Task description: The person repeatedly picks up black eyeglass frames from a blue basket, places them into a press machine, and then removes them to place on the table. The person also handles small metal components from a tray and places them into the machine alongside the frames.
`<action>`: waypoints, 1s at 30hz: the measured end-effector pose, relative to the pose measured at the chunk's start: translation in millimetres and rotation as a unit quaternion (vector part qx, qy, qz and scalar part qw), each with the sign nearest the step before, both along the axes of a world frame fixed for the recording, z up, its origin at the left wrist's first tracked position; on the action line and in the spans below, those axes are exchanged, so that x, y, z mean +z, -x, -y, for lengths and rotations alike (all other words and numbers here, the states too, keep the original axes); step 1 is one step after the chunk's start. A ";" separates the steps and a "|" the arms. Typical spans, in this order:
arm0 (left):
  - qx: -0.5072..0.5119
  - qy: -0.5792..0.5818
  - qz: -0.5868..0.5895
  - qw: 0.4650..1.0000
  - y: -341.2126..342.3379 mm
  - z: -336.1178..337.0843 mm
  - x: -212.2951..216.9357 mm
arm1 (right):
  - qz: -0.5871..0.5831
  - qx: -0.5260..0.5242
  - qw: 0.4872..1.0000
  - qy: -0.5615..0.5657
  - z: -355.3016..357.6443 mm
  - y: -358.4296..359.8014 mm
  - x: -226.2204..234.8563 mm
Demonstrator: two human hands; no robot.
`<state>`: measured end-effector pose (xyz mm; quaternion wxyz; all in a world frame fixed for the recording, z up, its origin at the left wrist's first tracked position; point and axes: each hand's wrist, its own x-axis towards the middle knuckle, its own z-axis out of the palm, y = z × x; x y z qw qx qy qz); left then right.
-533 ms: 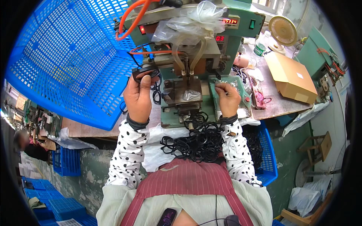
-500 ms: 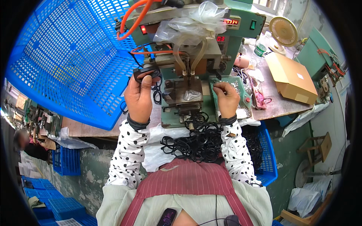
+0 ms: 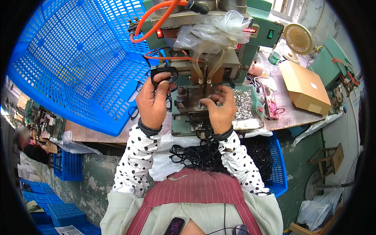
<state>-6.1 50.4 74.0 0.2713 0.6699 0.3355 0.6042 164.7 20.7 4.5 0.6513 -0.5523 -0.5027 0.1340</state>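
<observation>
At the upper left of the frame a big blue perforated plastic basket (image 3: pixel 74 62) stands tipped against the machine, with a few black loops caught along its lower right edge. Right of it, near the centre, the left hand (image 3: pixel 152 102) holds a black plastic loop-shaped part (image 3: pixel 164 73) up beside the press; its grip is closed on the part's lower edge, thumb and fingers pinching it.

At centre stands the green bench press machine (image 3: pixel 203 58) with orange hoses and a clear plastic bag draped over its head. The right hand (image 3: pixel 220 110) rests at the metal fixture (image 3: pixel 194 100) under the head, fingers curled down onto it (whether they pinch a small piece I cannot tell).

Right of that hand, a green tray of small silver metal bits (image 3: pixel 244 103) sits well filled on the wooden counter (image 3: pixel 288 117). Below centre, a heap of black loops (image 3: pixel 196 153) lies in the lap area, spilling toward a blue crate (image 3: pixel 274 168) at lower right.

Judging from this, one part is in hand and not yet seated in the fixture, while many loops and bits wait, so much work appears left.
</observation>
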 end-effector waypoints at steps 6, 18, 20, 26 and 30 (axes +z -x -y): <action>-0.006 -0.012 -0.002 1.000 1.2 0.7 -1.6 | -0.058 0.024 0.997 -0.035 -5.2 5.2 -5.0; -0.072 -0.307 -0.193 0.929 -11.4 30.0 -47.6 | 0.087 0.008 0.991 -0.101 -14.6 -15.4 -12.8; -0.134 -0.345 -0.222 0.902 -22.0 35.3 -61.9 | 0.199 -0.015 0.973 -0.114 -13.7 -42.7 -8.4; -0.189 -0.312 -0.272 0.890 -36.2 25.2 -72.4 | 0.153 -0.230 0.959 0.060 -13.9 -147.0 -60.6; -0.201 -0.309 -0.295 0.881 -32.7 23.3 -68.9 | 0.075 -0.105 0.983 0.131 -5.5 -161.9 -80.5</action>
